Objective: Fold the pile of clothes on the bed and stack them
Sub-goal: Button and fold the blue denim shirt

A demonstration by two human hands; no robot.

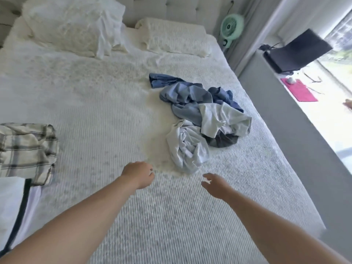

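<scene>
Fingers on both hands hold nothing right now. Those of the left hand (pixel 140 175) are curled under so that only the back of the hand and knuckles show, and whether they are loosely bent or closed tight is hard to tell; those of the right hand (pixel 214 184) are slightly apart and bent forward, reaching toward the clothes. Both hands hover above the bed (pixel 171 216), close to each other, just short of the near edge of the pile (pixel 202 119).

That pile lies on the right half of the bed: a pale crumpled shirt (pixel 187 149) nearest the hands, a light grey-white piece (pixel 224 119) over a dark garment (pixel 222 141), and several blue pieces (pixel 182 94) trailing toward the pillows (pixel 76 27). To the far left a folded checked shirt (pixel 24 151) sits well apart from the pile, probably the start of the stack.

The main risk is in the tangle. The pale shirt touches and partly overlaps the pieces behind it, so pulling it by one corner may drag neighbours along and scatter the heap toward the right edge of the bed, where something could slide to the floor (pixel 297 119). A grab at a bunched middle instead of shoulders or hem would also leave the shirt twisted and harder to lay flat. The ribbed bedcover may drag on cloth pulled across it, spoiling a fold.
</scene>
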